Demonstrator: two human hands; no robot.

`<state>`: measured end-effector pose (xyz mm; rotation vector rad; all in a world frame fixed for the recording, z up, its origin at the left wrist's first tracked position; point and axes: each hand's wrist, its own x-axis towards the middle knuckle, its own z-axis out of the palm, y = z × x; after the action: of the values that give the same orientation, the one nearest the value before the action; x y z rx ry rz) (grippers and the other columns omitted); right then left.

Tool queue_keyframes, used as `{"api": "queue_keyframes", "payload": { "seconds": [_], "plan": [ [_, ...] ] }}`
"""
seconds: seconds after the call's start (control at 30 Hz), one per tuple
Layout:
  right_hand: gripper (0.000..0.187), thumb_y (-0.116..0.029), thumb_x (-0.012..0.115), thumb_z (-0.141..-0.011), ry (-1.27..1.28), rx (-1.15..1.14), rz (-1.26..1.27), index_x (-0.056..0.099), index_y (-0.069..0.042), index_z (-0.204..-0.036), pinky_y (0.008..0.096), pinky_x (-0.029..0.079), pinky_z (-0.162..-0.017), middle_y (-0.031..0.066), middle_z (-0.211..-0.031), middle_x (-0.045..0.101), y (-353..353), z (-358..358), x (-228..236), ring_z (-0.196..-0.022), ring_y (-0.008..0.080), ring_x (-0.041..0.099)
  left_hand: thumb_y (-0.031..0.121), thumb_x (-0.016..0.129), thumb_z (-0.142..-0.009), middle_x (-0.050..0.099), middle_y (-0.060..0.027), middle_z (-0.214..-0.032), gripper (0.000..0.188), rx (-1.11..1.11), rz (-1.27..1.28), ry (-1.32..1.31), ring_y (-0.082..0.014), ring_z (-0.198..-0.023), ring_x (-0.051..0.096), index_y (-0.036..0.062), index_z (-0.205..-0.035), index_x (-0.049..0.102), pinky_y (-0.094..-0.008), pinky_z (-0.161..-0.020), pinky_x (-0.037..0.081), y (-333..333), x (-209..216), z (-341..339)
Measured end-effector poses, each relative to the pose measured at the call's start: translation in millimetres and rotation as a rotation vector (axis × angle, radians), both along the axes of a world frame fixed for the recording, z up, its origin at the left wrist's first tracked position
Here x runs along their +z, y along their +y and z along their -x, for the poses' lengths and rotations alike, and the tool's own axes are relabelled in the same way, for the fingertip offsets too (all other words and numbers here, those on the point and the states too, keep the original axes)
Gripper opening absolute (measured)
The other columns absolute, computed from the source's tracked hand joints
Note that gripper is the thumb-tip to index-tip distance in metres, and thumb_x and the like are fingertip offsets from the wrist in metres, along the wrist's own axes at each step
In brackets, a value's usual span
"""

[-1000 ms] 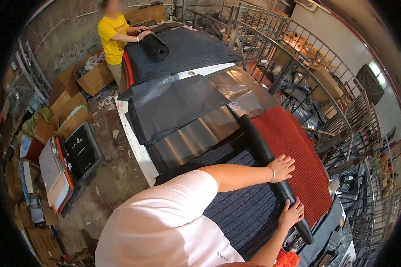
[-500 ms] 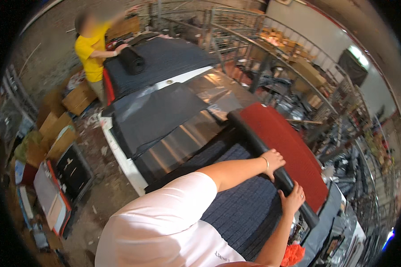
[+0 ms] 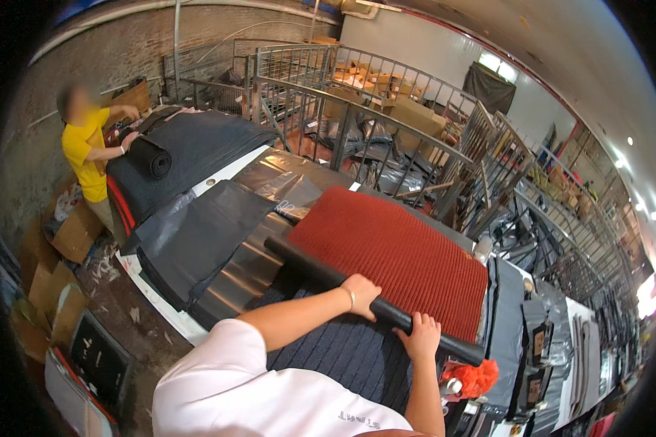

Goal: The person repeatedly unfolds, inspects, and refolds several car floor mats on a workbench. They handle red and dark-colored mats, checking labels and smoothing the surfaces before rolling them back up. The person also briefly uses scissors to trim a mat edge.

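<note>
Nearest, the left hand (image 3: 360,293) and right hand (image 3: 420,336) both lie on top of a black rolled edge (image 3: 368,298) of the red ribbed mat (image 3: 393,255), which lies flat on the long work table (image 3: 160,309) in front of the person. Left hand: fingers curled over the roll, pressing down. Right hand: fingers spread over the roll nearer its right end. Neither wraps fully round it.

Handling judgement: the mat looks like rubber-backed carpet, so heavy for its size, floppy across its width, and stiffer once rolled. The ribbed face should give grip; the black backing looks smoother. Best hold is on the roll itself, hands set apart, as they are now.

Under the roll, near side, a dark blue-grey ribbed mat (image 3: 342,357) lies flat. Left of it, a grey plastic sheet (image 3: 197,240) drapes over the table edge. An orange-red fluffy thing (image 3: 470,379) sits just right of the roll's right end; kind unclear.

Containers: cardboard boxes (image 3: 51,255) on the floor at near left, mostly open, contents not readable. Far side, metal wire cages (image 3: 386,95) hold more cardboard boxes and dark sheeting.

Far left, a person in a yellow shirt (image 3: 84,149) holds a dark rolled mat (image 3: 149,156) on a stack of dark mats (image 3: 197,146).
</note>
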<state>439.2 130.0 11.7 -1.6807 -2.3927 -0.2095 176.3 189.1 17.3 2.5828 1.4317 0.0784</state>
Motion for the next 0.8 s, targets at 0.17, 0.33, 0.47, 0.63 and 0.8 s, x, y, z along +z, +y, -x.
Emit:
{"api": "queue_keyframes", "payload": {
  "seconds": [0.17, 0.33, 0.47, 0.63, 0.8],
  "plan": [
    [0.061, -0.060, 0.081, -0.079, -0.028, 0.105, 0.068, 0.066, -0.009, -0.108, 0.0459, 0.047, -0.088, 0.0109, -0.097, 0.065, -108, 10, 5, -0.097, 0.0312, 0.065, 0.074, 0.079, -0.071, 0.075, -0.0165, -0.093, 0.075, -0.001, 0.103, 0.008, -0.0366, -0.091, 0.074, 0.0072, -0.104, 0.067, -0.0479, -0.084, 0.055, -119, 3, 21],
    [0.058, -0.061, 0.077, -0.082, -0.066, 0.228, 0.174, 0.065, -0.008, -0.104, 0.0459, 0.048, -0.081, 0.0113, -0.090, 0.062, -170, 10, 17, -0.089, 0.0321, 0.065, 0.069, 0.072, -0.085, 0.064, -0.0174, -0.125, 0.083, -0.048, 0.100, -0.067, -0.0318, -0.112, 0.066, 0.0083, -0.139, 0.056, -0.0451, -0.099, 0.047, -213, 8, 42],
    [0.060, -0.062, 0.075, -0.085, -0.057, 0.198, 0.284, 0.065, -0.007, -0.107, 0.0466, 0.052, -0.083, 0.0142, -0.098, 0.066, -153, 10, 25, -0.094, 0.0342, 0.068, 0.069, 0.060, -0.094, 0.027, -0.0193, -0.165, 0.097, -0.005, -0.239, -0.019, -0.0372, -0.154, 0.026, 0.0116, -0.166, 0.028, -0.0624, -0.125, 0.017, -261, -17, 49],
    [0.063, -0.064, 0.061, -0.097, 0.020, 0.219, 0.397, 0.068, -0.007, -0.123, 0.0501, 0.053, -0.096, 0.0185, -0.117, 0.063, -118, 7, 24, -0.110, 0.0375, 0.066, 0.070, 0.054, -0.097, 0.025, -0.0160, -0.171, 0.096, 0.123, -0.181, -0.076, -0.0331, -0.160, 0.020, 0.0117, -0.168, 0.025, -0.0622, -0.128, 0.008, -246, -34, 39],
    [0.049, -0.042, 0.075, -0.090, 0.155, 0.081, -0.014, 0.068, -0.009, -0.126, 0.0489, 0.047, -0.099, 0.0173, -0.125, 0.055, -108, 32, -2, -0.116, 0.0371, 0.056, 0.074, 0.047, -0.098, 0.038, -0.0154, -0.168, 0.090, 0.126, -0.201, -0.102, -0.0318, -0.157, 0.033, 0.0130, -0.163, 0.039, -0.0612, -0.128, 0.016, -170, -35, 38]
  ]
}}
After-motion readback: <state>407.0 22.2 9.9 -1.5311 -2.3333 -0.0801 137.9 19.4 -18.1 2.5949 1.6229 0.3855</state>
